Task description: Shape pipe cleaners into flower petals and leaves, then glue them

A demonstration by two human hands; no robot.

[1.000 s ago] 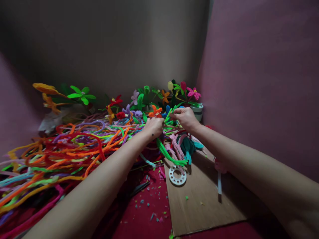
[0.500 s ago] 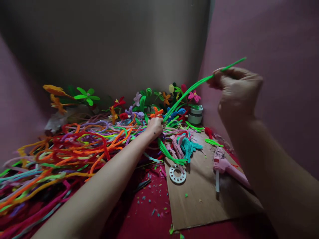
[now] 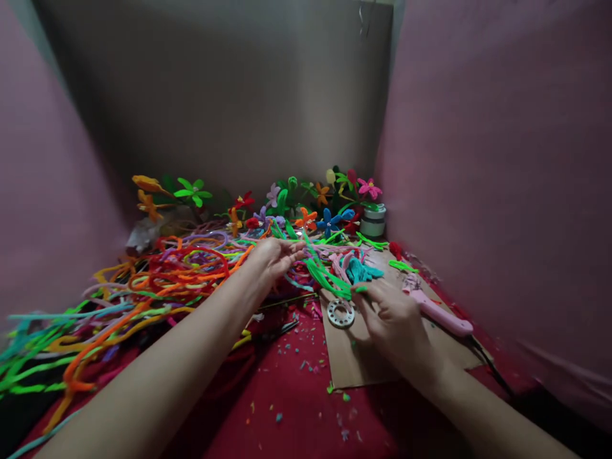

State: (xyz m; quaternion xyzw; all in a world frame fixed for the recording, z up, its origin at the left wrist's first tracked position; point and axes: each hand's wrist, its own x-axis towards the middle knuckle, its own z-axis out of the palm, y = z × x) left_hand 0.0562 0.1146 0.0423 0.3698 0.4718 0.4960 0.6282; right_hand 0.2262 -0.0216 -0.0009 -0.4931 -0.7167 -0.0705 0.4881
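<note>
A bundle of bright green pipe cleaners (image 3: 329,280) runs down over the far left corner of the cardboard. My right hand (image 3: 394,322) pinches its lower end, with a green tip poking out by the thumb. At the upper end, my left hand (image 3: 275,258) is open beside the bundle, its fingers stretched to the right and seemingly empty. A round white disc with holes (image 3: 341,313) lies just left of my right fingers. Teal pipe cleaner pieces (image 3: 362,271) and pink ones (image 3: 340,262) sit behind that hand.
A large tangle of coloured pipe cleaners (image 3: 176,274) spreads at left. Pipe cleaner flowers (image 3: 329,221) line the back, near a white jar (image 3: 373,222). A pink glue gun (image 3: 442,313) rests on the cardboard (image 3: 354,366). Scraps dot the red cloth (image 3: 282,401).
My right hand has come down from high on the right to the lower end of the green bundle. My left hand has loosened from its closed grip and shifted slightly left.
</note>
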